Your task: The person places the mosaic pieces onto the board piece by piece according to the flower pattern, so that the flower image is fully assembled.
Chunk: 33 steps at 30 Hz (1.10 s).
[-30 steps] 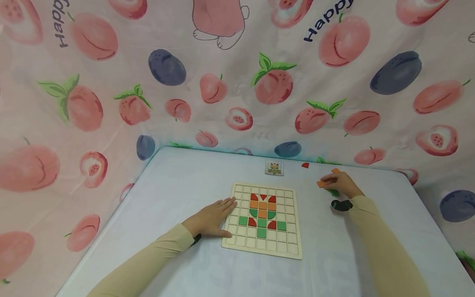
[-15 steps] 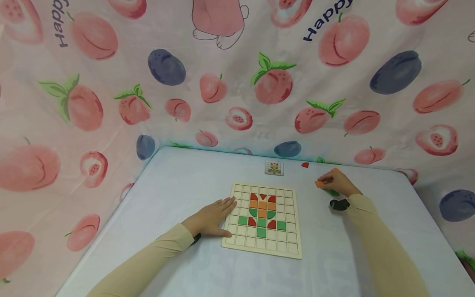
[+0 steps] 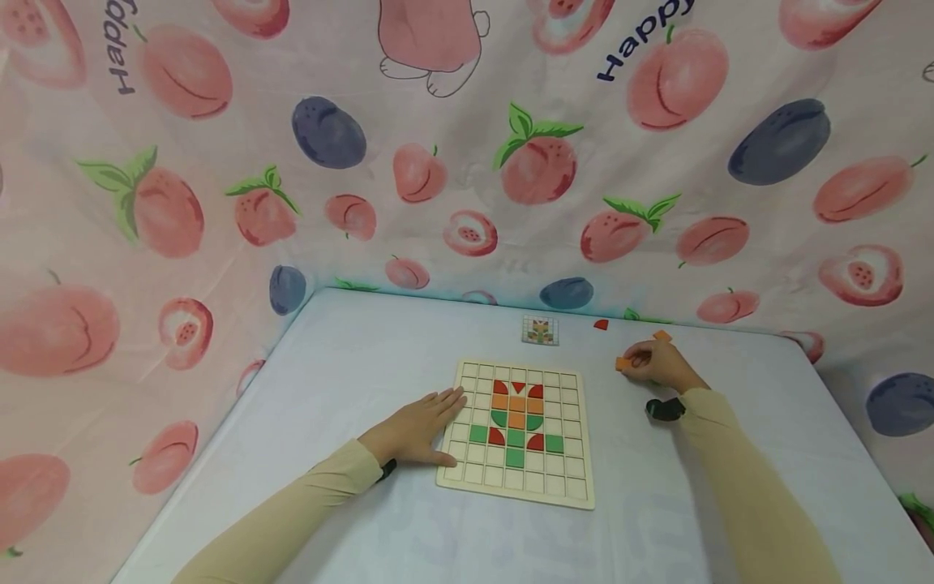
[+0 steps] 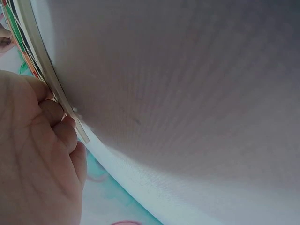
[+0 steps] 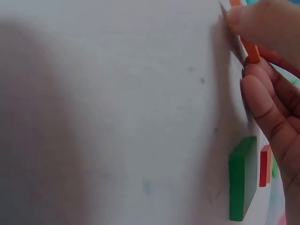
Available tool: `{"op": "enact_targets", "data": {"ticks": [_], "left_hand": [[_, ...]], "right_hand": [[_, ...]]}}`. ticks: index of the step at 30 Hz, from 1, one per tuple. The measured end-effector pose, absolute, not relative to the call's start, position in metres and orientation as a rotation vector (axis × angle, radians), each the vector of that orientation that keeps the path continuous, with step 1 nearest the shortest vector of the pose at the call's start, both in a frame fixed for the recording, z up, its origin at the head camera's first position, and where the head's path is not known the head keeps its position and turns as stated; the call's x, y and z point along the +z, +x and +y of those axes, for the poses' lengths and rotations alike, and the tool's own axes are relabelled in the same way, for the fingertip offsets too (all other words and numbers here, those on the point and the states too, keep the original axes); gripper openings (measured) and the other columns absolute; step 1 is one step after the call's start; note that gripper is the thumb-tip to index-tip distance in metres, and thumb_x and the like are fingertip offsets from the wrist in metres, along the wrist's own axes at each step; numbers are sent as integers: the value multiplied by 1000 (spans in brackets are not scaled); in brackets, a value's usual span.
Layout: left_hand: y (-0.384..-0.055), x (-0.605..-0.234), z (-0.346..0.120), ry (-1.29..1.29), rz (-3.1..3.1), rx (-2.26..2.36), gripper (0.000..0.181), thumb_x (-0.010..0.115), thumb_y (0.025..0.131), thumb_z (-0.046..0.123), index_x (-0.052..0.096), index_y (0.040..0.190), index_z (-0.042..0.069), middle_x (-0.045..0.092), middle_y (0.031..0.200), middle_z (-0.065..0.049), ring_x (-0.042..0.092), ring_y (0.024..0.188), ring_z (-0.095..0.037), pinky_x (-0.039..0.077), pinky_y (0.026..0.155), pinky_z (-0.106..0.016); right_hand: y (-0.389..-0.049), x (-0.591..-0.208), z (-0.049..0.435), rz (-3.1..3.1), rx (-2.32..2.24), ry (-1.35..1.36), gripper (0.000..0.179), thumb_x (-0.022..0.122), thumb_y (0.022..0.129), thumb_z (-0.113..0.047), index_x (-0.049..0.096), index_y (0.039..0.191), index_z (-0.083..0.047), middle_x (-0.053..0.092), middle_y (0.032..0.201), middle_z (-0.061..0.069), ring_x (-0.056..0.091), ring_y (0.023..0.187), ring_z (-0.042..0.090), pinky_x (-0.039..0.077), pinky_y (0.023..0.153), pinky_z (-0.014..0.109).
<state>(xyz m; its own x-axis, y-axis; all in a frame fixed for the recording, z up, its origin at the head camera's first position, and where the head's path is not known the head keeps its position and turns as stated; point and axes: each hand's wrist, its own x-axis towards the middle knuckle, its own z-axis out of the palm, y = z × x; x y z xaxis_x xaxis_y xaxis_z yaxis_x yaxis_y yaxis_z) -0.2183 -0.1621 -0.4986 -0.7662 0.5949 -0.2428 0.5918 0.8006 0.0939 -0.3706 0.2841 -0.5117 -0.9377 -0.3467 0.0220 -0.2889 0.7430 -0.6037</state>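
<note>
In the head view my left hand (image 3: 417, 428) rests with straight fingers on the left edge of a pale wooden grid board (image 3: 565, 474). Red, orange and green tiles form a figure in its middle. The left wrist view shows that hand's palm side against the board's edge (image 4: 44, 61). To the right of the board, my right hand (image 3: 662, 365) pinches an orange tile (image 3: 623, 363) between thumb and fingers, low over the table. In the right wrist view the orange tile (image 5: 251, 49) shows partly behind the thumb, and a green block (image 5: 241, 180) lies near the palm.
A second orange tile (image 3: 661, 336) lies just beyond the right hand. A red quarter-round tile (image 3: 601, 324) and a small pattern card (image 3: 540, 331) lie near the table's back edge. Fruit-printed cloth (image 3: 467, 162) hangs behind the white table.
My right hand has shifted slightly left with the orange tile, toward the board. The green piece below it has gone out of sight in the head view. The left hand stays put.
</note>
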Motion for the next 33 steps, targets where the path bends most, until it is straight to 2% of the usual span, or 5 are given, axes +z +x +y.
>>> {"op": "enact_targets", "data": {"ticks": [9, 17, 25, 33], "left_hand": [[-216, -499, -161, 914, 2722, 12, 102, 54, 81, 67, 15, 151, 6, 12, 159, -9, 15, 147, -23, 20, 119, -38], [-217, -500, -161, 911, 2726, -13, 102, 53, 80, 69, 14, 151, 7, 12, 159, -7, 15, 147, -22, 20, 119, -37], [-217, -497, -160, 921, 2724, -17, 102, 52, 81, 69, 15, 151, 5, 13, 159, -9, 16, 147, -23, 21, 119, -37], [-220, -498, -160, 914, 2725, -33, 102, 53, 81, 69, 14, 151, 6, 12, 159, -9, 14, 147, -22, 20, 119, -37]], "right_hand": [[-347, -511, 269, 2865, -989, -604, 24, 79, 71, -9, 69, 89, 1, 64, 73, 6, 53, 65, 6, 47, 60, 19], [-307, -494, 235, 2795, -1062, -703, 20, 77, 70, -5, 69, 88, -2, 63, 77, 6, 52, 67, 9, 47, 60, 20], [-270, -486, 200, 2718, -1097, -743, 21, 78, 70, -8, 68, 89, -5, 62, 81, 2, 52, 72, 11, 48, 64, 20], [-243, -494, 172, 2609, -1098, -923, 20, 80, 70, -9, 68, 86, -8, 63, 80, -1, 53, 69, 5, 51, 63, 20]]}}
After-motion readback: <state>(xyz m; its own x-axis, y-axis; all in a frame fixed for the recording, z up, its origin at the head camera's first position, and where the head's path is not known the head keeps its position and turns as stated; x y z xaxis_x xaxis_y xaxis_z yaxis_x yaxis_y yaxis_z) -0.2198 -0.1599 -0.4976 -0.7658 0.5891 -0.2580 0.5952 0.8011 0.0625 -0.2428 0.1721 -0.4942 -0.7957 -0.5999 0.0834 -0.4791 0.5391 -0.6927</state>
